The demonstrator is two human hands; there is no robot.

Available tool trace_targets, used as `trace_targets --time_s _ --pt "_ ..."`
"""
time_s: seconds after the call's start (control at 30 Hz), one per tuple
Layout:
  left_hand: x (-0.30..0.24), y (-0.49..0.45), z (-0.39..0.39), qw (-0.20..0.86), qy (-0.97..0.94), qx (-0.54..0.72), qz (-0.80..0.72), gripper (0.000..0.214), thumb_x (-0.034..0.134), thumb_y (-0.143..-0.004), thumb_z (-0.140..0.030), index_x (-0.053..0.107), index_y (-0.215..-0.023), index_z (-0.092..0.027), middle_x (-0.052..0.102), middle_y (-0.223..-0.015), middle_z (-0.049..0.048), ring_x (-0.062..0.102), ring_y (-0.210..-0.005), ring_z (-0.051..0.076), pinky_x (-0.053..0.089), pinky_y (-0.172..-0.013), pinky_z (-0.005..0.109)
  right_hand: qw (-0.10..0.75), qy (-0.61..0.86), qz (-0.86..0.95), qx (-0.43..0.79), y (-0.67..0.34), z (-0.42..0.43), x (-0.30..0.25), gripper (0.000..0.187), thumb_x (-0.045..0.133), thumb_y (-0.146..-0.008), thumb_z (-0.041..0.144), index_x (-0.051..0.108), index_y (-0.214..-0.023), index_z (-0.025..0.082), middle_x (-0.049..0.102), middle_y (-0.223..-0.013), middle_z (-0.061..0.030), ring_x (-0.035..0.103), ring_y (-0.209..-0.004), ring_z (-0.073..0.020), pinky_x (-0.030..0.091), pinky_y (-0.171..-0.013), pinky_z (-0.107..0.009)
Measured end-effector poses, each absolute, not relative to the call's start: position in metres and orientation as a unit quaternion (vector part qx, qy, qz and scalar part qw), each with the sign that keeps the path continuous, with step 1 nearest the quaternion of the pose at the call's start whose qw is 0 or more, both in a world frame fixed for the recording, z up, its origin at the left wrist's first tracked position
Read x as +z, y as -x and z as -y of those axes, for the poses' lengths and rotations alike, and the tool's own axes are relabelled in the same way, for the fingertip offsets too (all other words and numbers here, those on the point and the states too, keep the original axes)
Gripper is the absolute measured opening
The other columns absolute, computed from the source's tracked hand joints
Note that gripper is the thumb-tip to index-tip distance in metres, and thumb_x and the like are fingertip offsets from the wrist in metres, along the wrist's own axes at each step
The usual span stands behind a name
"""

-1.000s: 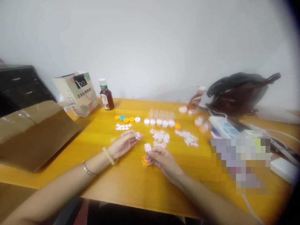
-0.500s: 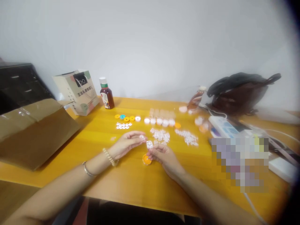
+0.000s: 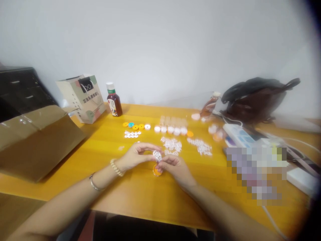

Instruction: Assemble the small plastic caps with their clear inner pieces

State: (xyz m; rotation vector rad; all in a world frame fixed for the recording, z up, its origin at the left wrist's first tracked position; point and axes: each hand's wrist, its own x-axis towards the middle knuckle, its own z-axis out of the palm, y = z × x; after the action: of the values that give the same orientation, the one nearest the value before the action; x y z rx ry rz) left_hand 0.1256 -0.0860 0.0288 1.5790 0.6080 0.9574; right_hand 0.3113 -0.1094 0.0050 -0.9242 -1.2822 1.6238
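Note:
My left hand (image 3: 136,155) and my right hand (image 3: 175,167) meet over the middle of the yellow table (image 3: 140,194). Between their fingertips sits a small white lattice piece (image 3: 157,156); both hands pinch it. Just below it an orange cap (image 3: 155,171) lies on the table, against my right hand's fingers. Behind the hands lie two heaps of white lattice pieces (image 3: 173,145) (image 3: 202,146). A beaded bracelet and a metal bangle ring my left wrist.
A row of coloured discs (image 3: 135,126) and white caps (image 3: 170,130) lies further back. A cardboard box (image 3: 37,140) stands at left, with a paper bag (image 3: 82,98) and a dark bottle (image 3: 113,100). At right are a power strip (image 3: 240,135), a tipped bottle (image 3: 209,105) and a dark bag (image 3: 255,97).
The hands, each holding a white lattice piece apart, have come together. The two pieces now meet as one cluster above the orange cap.

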Motion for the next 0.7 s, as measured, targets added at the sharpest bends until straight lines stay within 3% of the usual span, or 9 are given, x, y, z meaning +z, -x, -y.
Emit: trace_targets --time_s 0.23,0.53,0.7 --pt "0.028 -0.124 0.081 0.534 -0.723 0.371 -0.232 0.022 0.066 -0.072 -0.018 0.065 -0.094 -0.017 0.063 -0.108 0.0081 0.051 -0.112 0.021 0.035 -0.1 0.039 0.416 0.367 0.523 0.647 -0.31 0.112 0.008 0.019 0.073 -0.062 0.032 0.064 -0.063 0.016 0.067 -0.059 -0.0001 0.06 -0.053 -0.01 0.049 -0.057 -0.024" --pt "0.025 -0.123 0.075 0.597 -0.711 0.322 -0.184 0.021 0.063 -0.076 -0.016 0.063 -0.097 -0.017 0.06 -0.106 0.0083 0.055 -0.1 0.017 0.042 -0.089 0.033 0.412 0.365 0.524 0.65 -0.31 0.113 0.007 0.02 0.072 -0.063 0.033 0.063 -0.063 0.016 0.067 -0.061 0.0002 0.061 -0.055 -0.0095 0.049 -0.059 -0.024" --pt "0.025 -0.122 0.074 0.617 -0.693 0.313 -0.204 0.02 0.064 -0.074 -0.017 0.063 -0.094 -0.015 0.061 -0.093 0.0062 0.056 -0.086 0.013 0.045 -0.078 0.027 0.408 0.37 0.529 0.645 -0.31 0.113 0.007 0.019 0.072 -0.063 0.033 0.063 -0.065 0.016 0.067 -0.06 0.0002 0.06 -0.055 -0.0096 0.049 -0.059 -0.024"
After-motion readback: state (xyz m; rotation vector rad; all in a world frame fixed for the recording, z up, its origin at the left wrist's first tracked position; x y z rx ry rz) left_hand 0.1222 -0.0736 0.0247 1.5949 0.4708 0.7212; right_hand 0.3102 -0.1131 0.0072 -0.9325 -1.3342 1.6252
